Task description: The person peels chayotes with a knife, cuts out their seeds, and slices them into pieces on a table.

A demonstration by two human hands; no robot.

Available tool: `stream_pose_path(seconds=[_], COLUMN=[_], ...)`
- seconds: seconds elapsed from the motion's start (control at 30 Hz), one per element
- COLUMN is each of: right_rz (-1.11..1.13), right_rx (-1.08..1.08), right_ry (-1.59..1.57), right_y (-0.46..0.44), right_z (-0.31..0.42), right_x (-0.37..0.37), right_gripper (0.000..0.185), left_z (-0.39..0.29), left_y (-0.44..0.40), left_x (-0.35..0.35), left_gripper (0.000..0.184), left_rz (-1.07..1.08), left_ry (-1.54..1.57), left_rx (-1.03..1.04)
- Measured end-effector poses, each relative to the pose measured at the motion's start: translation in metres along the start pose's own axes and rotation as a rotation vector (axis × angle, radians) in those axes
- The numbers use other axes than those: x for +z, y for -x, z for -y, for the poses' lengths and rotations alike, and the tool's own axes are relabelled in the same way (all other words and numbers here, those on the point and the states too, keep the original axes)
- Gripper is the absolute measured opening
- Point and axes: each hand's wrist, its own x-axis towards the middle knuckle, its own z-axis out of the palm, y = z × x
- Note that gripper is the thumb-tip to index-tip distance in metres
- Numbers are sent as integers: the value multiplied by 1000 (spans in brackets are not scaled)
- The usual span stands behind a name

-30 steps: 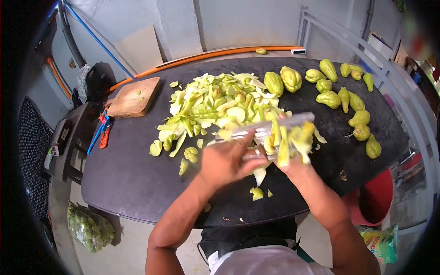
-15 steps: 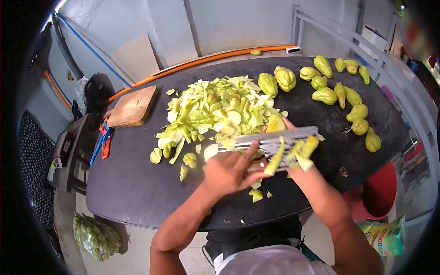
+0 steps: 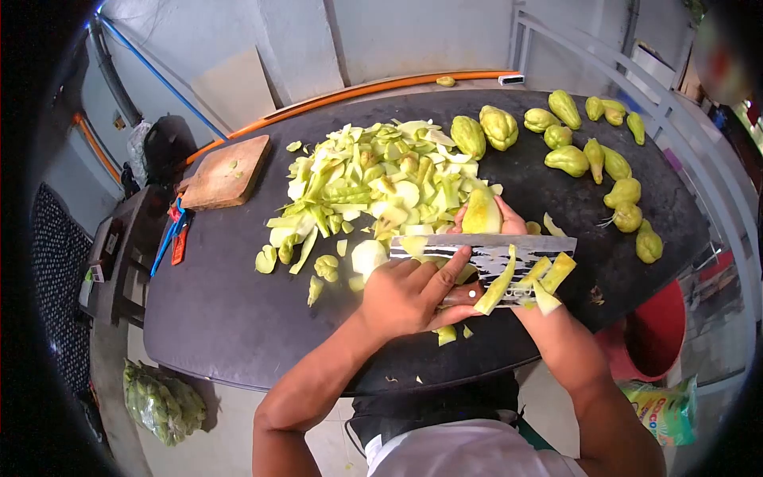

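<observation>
My left hand (image 3: 409,294) is closed around the wooden handle of a wide cleaver (image 3: 486,258), with the index finger laid along its blade. Several pale green slices (image 3: 559,272) cling to the near face of the blade. Beyond the blade, my right hand (image 3: 511,220) grips a cut chayote (image 3: 482,213); the blade hides most of that palm. A large heap of sliced chayote (image 3: 373,179) lies just past both hands. Close to my left hand are a pale cut piece (image 3: 368,257) and a small chunk (image 3: 327,268).
Whole chayotes (image 3: 567,160) lie along the right side of the dark table (image 3: 214,310). A wooden chopping board (image 3: 228,172) is at the left, near a red-orange handled tool (image 3: 180,244). On the floor stand a red bucket (image 3: 664,334) and a plastic bag of green produce (image 3: 163,403).
The cleaver has shifted slightly to the right and down, and its blade now faces me more squarely. The chayote in my right hand shows more above the blade.
</observation>
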Motion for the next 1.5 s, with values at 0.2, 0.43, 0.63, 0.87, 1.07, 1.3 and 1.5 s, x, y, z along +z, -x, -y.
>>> stream_pose_path(seconds=[0.2,0.43,0.63,0.87,1.07,1.3,1.5], right_rz=[24,-162,-240,-106,-232,-216,89], right_rx=[-29,-93,-192,-168,-130,-198,-12], right_ry=[-14,-36,42,158,184,33,-140], right_y=[-2,11,11,8,7,-6,-8], right_z=[0,-9,-15,-16,-17,-12,0], right_x=[-7,33,46,19,32,-6,-26], right_gripper=[49,41,39,47,44,45,56], left_z=[0,18,16,29,56,35,8], left_y=[-1,8,3,9,14,10,1], left_x=[-3,-2,-6,-1,-3,-5,1], left_gripper=[86,81,78,75,61,70,84], left_rz=[4,41,59,-5,64,69,-39], left_ry=[16,79,77,73,-8,36,10], left_rx=[4,-114,-112,-144,-528,-421,27])
